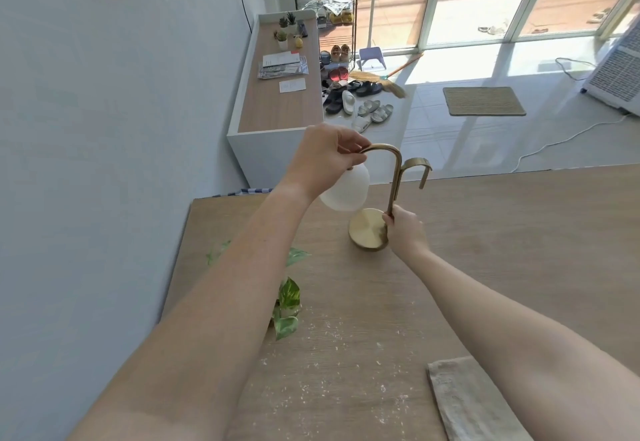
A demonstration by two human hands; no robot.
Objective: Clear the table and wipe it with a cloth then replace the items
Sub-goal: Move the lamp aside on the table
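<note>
Over the pale wooden table (pixel 485 232), your left hand (pixel 322 156) and right hand (pixel 405 229) grip the upright brass gooseneck lamp (pixel 396 177), white globe (pixel 346 191) pointing down.

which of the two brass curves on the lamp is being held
The taller arch, the one carrying the white shade; the left hand pinches its end. The shorter hook beside it is untouched.

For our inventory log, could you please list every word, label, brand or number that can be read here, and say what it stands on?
No text can be read in this view.
The leaflets on the sideboard: printed, but too small and blurred to read.
The white card beside them: faint marks, unreadable.
The lamp, cloth and table: no lettering shows.
</note>
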